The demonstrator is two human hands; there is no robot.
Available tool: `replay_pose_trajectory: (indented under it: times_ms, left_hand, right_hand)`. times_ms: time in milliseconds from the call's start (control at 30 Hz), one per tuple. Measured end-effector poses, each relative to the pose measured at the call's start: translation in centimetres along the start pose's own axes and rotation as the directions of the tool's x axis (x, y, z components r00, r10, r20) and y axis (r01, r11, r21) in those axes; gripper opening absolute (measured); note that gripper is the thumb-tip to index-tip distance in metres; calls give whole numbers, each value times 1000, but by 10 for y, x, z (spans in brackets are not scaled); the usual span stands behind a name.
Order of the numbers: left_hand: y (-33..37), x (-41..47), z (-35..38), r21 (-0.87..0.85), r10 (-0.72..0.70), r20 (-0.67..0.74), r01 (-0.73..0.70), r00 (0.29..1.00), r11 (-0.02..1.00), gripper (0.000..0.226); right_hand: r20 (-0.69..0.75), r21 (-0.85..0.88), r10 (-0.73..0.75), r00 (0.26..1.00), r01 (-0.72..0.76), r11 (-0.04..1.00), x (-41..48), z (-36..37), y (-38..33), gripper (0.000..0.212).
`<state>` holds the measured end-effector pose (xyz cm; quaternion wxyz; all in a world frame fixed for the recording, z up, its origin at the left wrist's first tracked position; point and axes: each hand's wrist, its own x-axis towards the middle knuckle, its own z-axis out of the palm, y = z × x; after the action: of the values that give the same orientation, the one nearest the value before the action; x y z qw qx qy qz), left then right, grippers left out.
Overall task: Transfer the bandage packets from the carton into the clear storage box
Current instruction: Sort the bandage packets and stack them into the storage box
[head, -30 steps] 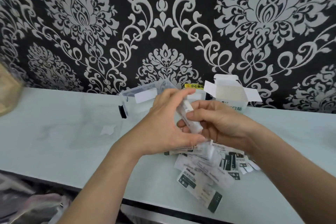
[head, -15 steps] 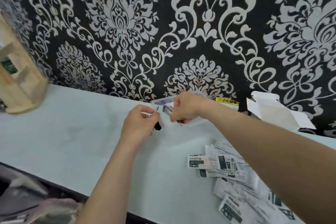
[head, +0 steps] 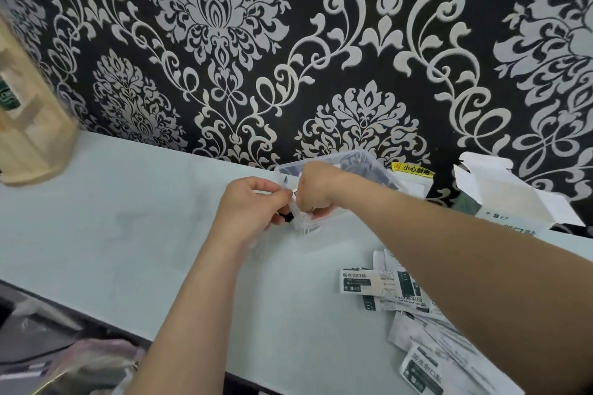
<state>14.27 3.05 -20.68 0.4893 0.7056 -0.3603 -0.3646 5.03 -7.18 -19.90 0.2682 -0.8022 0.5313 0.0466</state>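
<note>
- Head view: finds bandage packets (head: pixel 385 282) heaped flat on the table (head: pixel 128 218) at lower right, front two with long axes running left to right
- Counts one clear storage box (head: pixel 362 159), one open carton (head: pixel 510 199) to its right, packets overlapping beyond counting
- Sees left hand (head: pixel 250 205) pinching the box's near left wall, forearm stretched forward
- Sees right hand (head: pixel 317 186) reaching down into the box, fingers curled together; cannot tell whether round a packet

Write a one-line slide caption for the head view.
At the clear plastic storage box, left hand and right hand meet; white printed bandage packets lie scattered nearby.
</note>
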Motion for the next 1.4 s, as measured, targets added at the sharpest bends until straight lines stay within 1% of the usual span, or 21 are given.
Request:
replay_pose_trajectory:
  times_ms: [67, 100, 167, 300, 367, 467, 567, 633, 700, 733, 767, 833, 900, 933, 967, 1033, 1067, 1167, 1333, 1367, 1400]
  left_hand:
    - [2, -2, 0, 4, 2, -3, -2, 1000, 1000, 17]
    - [2, -2, 0, 5, 2, -3, -2, 1000, 1000, 17]
    - [2, -3, -1, 0, 1, -2, -1, 1000, 1000, 19]
    - [4, -4, 0, 7, 16, 6, -16, 1000, 1000, 25]
    - [4, -3, 0, 58, 48, 10, -48, 999, 997, 27]
    - [5, -4, 1, 229, 149, -26, -139, 989, 964, 27]
    - [13, -11, 4, 364, 320, -109, -262, 941, 894, 19]
    - [22, -23, 9, 316, 451, -90, -404, 888, 858, 19]
    - [30, -40, 16, 238, 509, 34, -501, 860, 832, 23]
    - [33, -49, 22, 243, 506, 125, -521, 853, 818, 24]
    - [33, -56, 28, 294, 483, 225, -532, 846, 794, 24]
    - [30, -68, 43, 443, 373, 411, -540, 831, 715, 23]
    - [20, -72, 61, 543, 268, 542, -576, 796, 611, 20]
    - [15, -73, 70, 579, 227, 581, -593, 781, 559, 20]
    - [10, -73, 78, 608, 191, 604, -603, 773, 517, 27]
    - [2, -71, 91, 636, 155, 623, -612, 766, 470, 44]
    - [-1, -69, 94, 644, 156, 623, -616, 766, 453, 47]
    - [-3, -66, 96, 659, 159, 605, -603, 780, 451, 42]
    - [3, -62, 83, 658, 130, 583, -561, 802, 502, 17]
    - [6, -61, 79, 636, 137, 581, -552, 802, 539, 15]
    - [10, -60, 74, 579, 156, 576, -535, 803, 616, 15]
  right_hand:
    - [-76, -173, -18, 997, 5, 985, -3, 0, -4, 23]
    - [-121, -232, -34, 992, 6, 973, -5, 1, -5, 26]
    - [-160, -283, -44, 986, -3, 959, -6, 1, -6, 26]
    - [-130, -330, -46, 990, 0, 944, -7, 1, -7, 26]
    - [-93, -344, -53, 994, 17, 939, -8, 2, -8, 30]
    - [-105, -311, -61, 993, 26, 950, -9, 1, -7, 28]
    - [-197, -236, -123, 973, 74, 969, -25, -13, -6, 23]
    - [-286, -218, -170, 943, 109, 970, -47, -29, 0, 12]
    - [-352, -206, -205, 913, 138, 969, -80, -45, 12, 10]
    - [-367, -190, -213, 905, 151, 970, -98, -51, 21, 13]
    - [-367, -160, -209, 906, 160, 974, -117, -53, 32, 17]
    - [-329, -127, -178, 927, 143, 981, -150, -49, 55, 21]
    - [-275, -144, -136, 952, 99, 985, -170, -35, 80, 20]
    - [-255, -145, -119, 960, 83, 986, -176, -27, 93, 19]
    - [-238, -139, -103, 966, 72, 988, -180, -19, 104, 18]
    - [-207, -133, -86, 975, 59, 989, -184, -4, 124, 22]
    - [-205, -127, -86, 975, 60, 990, -183, 3, 133, 26]
    - [-231, -124, -115, 966, 88, 988, -180, 22, 150, 34]
    - [-279, -159, -187, 942, 146, 976, -175, 33, 158, 37]
    - [-317, -137, -201, 927, 165, 977, -175, 32, 158, 38]
    - [-367, -64, -195, 910, 185, 981, -177, 30, 159, 38]
